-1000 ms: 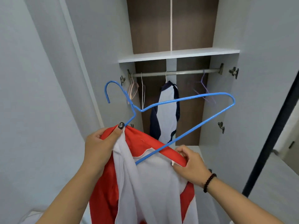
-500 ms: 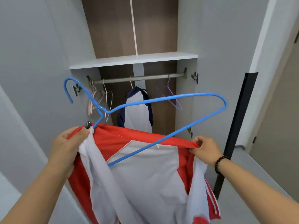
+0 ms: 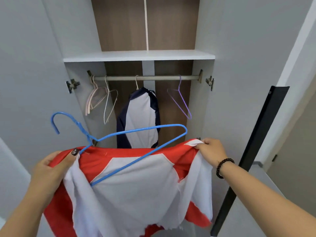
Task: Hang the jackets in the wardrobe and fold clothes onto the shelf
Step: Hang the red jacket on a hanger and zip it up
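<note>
Jacket [image 3: 130, 185], red and white, spread at lower centre before the open wardrobe [image 3: 230, 65]. My left hand [image 3: 51, 166] grips its collar together with the blue hanger [image 3: 119, 134]; my right hand [image 3: 211, 149] pinches the opposite shoulder. Rail [image 3: 145, 77] at upper centre carries a navy jacket [image 3: 140, 120].

1. Bright, even, diffuse indoor light; source not visible.
2. Soft shadow under the shelf [image 3: 138, 56], darkening the recess around the rail [image 3: 145, 77].
3. No glare.
4. Wide-angle distortion: door edges bow and lean at the frame sides.
5. Slight softness, mild blur at the bottom edge.
</note>
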`<state>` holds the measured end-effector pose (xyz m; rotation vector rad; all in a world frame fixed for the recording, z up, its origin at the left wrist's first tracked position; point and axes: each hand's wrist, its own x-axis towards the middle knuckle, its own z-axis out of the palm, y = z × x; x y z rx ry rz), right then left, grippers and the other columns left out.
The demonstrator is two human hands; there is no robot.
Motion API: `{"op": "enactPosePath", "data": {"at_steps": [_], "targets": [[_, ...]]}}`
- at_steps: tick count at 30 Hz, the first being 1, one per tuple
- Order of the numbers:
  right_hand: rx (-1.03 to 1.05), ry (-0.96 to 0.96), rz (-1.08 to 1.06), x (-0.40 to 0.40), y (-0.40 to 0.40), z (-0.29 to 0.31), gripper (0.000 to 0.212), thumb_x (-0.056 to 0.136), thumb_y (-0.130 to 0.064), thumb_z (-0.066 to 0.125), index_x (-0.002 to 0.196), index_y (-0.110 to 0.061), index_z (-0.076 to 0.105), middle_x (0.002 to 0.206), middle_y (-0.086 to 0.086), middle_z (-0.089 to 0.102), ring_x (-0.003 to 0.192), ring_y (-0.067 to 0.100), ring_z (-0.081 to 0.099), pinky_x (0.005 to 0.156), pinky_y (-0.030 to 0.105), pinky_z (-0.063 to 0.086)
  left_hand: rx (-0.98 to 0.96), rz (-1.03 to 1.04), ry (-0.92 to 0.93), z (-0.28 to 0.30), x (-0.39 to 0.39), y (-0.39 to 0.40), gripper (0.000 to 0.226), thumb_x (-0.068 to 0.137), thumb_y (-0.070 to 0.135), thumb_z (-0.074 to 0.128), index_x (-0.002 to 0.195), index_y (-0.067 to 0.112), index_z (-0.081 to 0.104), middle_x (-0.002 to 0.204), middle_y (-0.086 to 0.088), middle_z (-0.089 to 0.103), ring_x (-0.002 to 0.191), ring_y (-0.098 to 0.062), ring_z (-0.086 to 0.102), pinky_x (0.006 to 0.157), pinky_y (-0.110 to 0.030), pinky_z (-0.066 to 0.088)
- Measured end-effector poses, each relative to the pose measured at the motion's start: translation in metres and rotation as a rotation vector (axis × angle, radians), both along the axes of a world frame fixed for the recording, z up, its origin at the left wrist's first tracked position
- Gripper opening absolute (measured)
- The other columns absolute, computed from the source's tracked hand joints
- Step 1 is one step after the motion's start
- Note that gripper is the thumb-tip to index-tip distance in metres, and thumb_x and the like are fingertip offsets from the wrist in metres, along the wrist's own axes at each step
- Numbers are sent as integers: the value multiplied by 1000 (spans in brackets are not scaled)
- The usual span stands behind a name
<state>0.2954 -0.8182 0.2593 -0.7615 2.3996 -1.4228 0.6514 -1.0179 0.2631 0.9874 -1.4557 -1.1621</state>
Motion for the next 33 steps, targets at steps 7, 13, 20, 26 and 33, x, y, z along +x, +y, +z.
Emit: {"op": "enactPosePath", "data": {"at_steps": [7, 13, 20, 26, 33], "targets": [[-100, -78, -55, -5, -38, 6, 21, 76, -2, 55, 57, -11, 50, 58, 4, 42, 61, 20, 36, 57, 28, 32, -111, -61, -190, -14, -18, -16, 11, 84, 19, 73, 79, 12, 68, 76, -19, 64, 70, -20, 54, 49, -12, 43], [-101, 68, -90, -13, -59, 9, 20, 82, -6, 57, 66, -18, 58, 61, -7, 53, 59, 10, 47, 52, 23, 34, -159, 25, -309, -17, -49, -44, 16, 77, 29, 80, 71, 21, 67, 61, -11, 63, 56, -19, 51, 47, -24, 42], [-72, 277, -59, -14, -119, 9, 7, 84, -7, 55, 83, -9, 62, 79, 3, 62, 73, 19, 54, 56, 23, 34, -202, 148, -345, -9, -110, -74, 28, 78, 39, 78, 66, 19, 62, 60, -5, 62, 57, -18, 56, 54, -25, 45], [-323, 188, 75, 41, -183, -21, 24, 89, -7, 59, 80, -25, 47, 77, -12, 52, 73, -3, 50, 69, 9, 36, -189, 103, -402, -18, -180, -84, 40, 76, 49, 75, 64, 14, 60, 56, 1, 57, 56, -15, 55, 54, -29, 41], [137, 38, 178, 27, -183, -70, 24, 85, -28, 68, 96, -27, 47, 88, -12, 60, 73, 6, 55, 68, 14, 43, -20, -71, -167, -23, -215, -136, 34, 72, 31, 83, 56, 10, 61, 40, 10, 49, 42, -2, 48, 42, -10, 38]]}}
